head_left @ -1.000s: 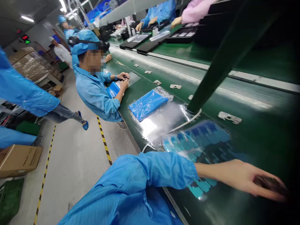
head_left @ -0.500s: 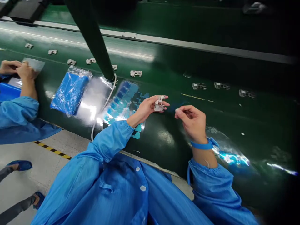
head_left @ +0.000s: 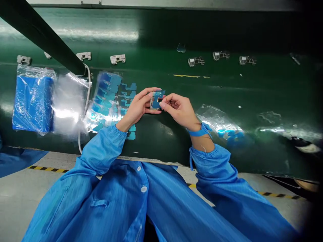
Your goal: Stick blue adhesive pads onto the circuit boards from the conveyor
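My left hand [head_left: 139, 107] is closed around a small metal-framed part [head_left: 151, 103], held up over the green work surface. A blue film piece [head_left: 157, 99] with a cut-out outline lies over the part's face. The thumb and forefinger of my right hand [head_left: 178, 107] pinch the film's right edge. I cannot tell how firmly the film sits on the part. Just left of my left hand lies a sheet of blue die-cut films [head_left: 104, 97], with more cut pieces along its right side.
Several metal parts [head_left: 117, 59] stand in a row along the green surface [head_left: 156, 43]. At left lie a bagged blue stack [head_left: 34, 102] and clear plastic sheets [head_left: 67, 101]. A dark post [head_left: 45, 37] and white cable [head_left: 88, 84] rise nearby. A clear bag [head_left: 217, 121] lies right.
My hands have come together. The blue film now shows over the metal part, with my right fingers at its edge. The camera view has turned right and levelled.
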Tool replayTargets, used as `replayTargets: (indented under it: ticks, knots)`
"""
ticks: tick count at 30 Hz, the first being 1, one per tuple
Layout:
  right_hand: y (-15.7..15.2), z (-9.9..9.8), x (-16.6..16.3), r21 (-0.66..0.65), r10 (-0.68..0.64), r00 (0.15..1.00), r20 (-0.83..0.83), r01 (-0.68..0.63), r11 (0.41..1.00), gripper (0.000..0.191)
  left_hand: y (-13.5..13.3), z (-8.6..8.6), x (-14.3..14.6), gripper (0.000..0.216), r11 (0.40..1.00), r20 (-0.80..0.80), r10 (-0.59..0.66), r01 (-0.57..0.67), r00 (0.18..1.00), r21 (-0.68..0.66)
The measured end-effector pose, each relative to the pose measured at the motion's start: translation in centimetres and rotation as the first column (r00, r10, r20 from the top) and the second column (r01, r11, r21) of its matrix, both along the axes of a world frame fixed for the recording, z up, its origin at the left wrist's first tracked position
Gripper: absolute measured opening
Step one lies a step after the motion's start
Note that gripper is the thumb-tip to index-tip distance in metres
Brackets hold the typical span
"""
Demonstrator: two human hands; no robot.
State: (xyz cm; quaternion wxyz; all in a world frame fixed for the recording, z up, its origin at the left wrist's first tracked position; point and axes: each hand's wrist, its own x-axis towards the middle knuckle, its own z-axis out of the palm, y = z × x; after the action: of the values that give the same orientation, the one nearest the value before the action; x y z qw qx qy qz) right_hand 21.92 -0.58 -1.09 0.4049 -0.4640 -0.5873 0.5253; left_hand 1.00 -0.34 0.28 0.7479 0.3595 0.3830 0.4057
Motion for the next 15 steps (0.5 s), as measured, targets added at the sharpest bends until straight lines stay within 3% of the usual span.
replayTargets:
  ticks: [10, 15]
  knots:
    - [-0.4, 0.1, 0.0, 0.112, -0.009, 0.998, 0.056, 0.002, 0.994, 0.059, -0.3, 1.2, 0.7, 0.044, 0.998, -0.135, 0.019, -0.028, 0.991, -0.064]
    - [-0.4, -0.2, 0.2, 0.064, 0.014, 0.997, 0.081, -0.019, 0.998, 0.058, -0.2, 1.5, 0.9, 0.045, 0.998, -0.160, -0.010, 0.001, 0.987, -0.058]
